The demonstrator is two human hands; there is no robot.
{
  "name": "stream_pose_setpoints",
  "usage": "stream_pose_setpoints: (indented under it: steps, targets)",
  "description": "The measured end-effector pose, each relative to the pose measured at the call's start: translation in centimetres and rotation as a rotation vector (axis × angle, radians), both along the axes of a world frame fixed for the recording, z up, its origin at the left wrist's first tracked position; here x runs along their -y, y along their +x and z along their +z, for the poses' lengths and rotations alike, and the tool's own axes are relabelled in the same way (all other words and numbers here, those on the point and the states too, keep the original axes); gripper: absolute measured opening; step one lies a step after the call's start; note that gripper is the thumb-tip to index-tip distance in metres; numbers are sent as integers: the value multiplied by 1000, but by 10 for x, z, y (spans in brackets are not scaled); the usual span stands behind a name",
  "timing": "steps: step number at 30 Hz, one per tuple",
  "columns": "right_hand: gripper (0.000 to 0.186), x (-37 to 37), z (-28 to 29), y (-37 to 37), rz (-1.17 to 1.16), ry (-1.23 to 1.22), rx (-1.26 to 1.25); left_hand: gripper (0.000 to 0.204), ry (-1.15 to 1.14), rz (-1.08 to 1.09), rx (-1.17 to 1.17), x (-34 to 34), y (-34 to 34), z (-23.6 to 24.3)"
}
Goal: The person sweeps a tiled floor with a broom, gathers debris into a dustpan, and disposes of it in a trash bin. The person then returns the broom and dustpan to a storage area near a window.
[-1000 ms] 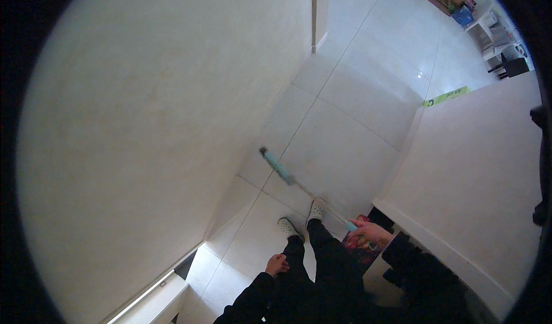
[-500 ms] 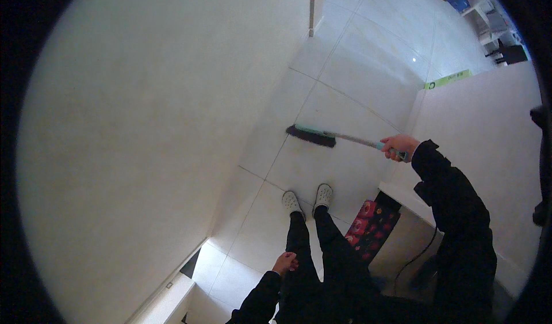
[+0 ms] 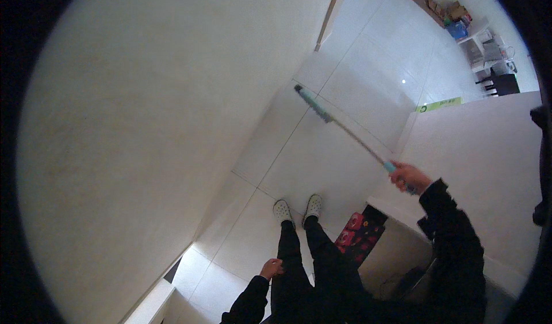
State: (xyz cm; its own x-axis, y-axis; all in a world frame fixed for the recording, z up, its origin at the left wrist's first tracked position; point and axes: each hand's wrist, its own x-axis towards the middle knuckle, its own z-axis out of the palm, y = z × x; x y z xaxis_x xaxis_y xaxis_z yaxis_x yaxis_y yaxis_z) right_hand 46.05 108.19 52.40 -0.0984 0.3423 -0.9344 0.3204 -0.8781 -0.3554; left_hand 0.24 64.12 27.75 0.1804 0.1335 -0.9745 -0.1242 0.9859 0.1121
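A long-handled brush (image 3: 312, 104) with a pale teal head and dark tip is tilted diagonally over the light tiled floor (image 3: 299, 151), beside the left wall. My right hand (image 3: 407, 176) is closed round its handle, at the right above a low ledge. Down by my left thigh, my left hand (image 3: 272, 267) has its fingers curled; anything inside is hidden. My feet wear pale perforated clogs (image 3: 282, 212), well below the brush head.
A long wall (image 3: 132, 122) runs along the left, a white partition (image 3: 471, 140) along the right. A red-and-black patterned item (image 3: 359, 237) lies beside my legs under the ledge. Boxes (image 3: 457, 13), a white shelf and a black chair (image 3: 503, 83) stand at the far right.
The brush head has moved away from my feet, swinging level and now diagonal again. My right hand rose, then dropped slightly. My left hand stays by my thigh.
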Motion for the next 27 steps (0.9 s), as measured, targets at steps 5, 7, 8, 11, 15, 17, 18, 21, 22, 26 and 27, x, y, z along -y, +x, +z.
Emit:
stream_pose_setpoints:
  steps: [5, 7, 8, 11, 15, 17, 18, 21, 22, 26, 27]
  targets:
    - [62, 73, -13, -46, -86, -186, -93, 36, 191, -197, -47, -2, -32, -4]
    - [62, 96, -23, -72, -129, -290, -250, 37, 5, -52, -85, -10, -40, -1]
    - [62, 104, -31, -87, -165, -360, -218, 37, 12, -92, -86, -14, -44, 1]
    - [51, 121, -52, -123, 12, -335, -168, 39, -1, -140, -104, -27, -54, 9]
    - [29, 117, -98, -149, -88, -488, -393, 41, -18, -238, -152, -36, -68, 13]
    - [20, 101, -118, -144, -182, -585, -470, 42, -21, -162, -156, -37, -72, 14]
    - [18, 84, -126, -134, -470, -792, -558, 43, -84, -159, -173, -38, -73, 14]
    - [14, 9, -144, -94, -380, -675, -609, 42, -48, -102, -186, -43, -70, 16]
    - [13, -22, -145, -74, -419, -719, -665, 41, -37, -76, -186, -47, -68, 17]
    - [9, -152, -150, 1, -920, -783, -789, 38, -65, 23, -249, -72, -43, 24]
    - [13, -184, -153, 20, -910, -763, -799, 36, -110, 40, -282, -76, -31, 31]
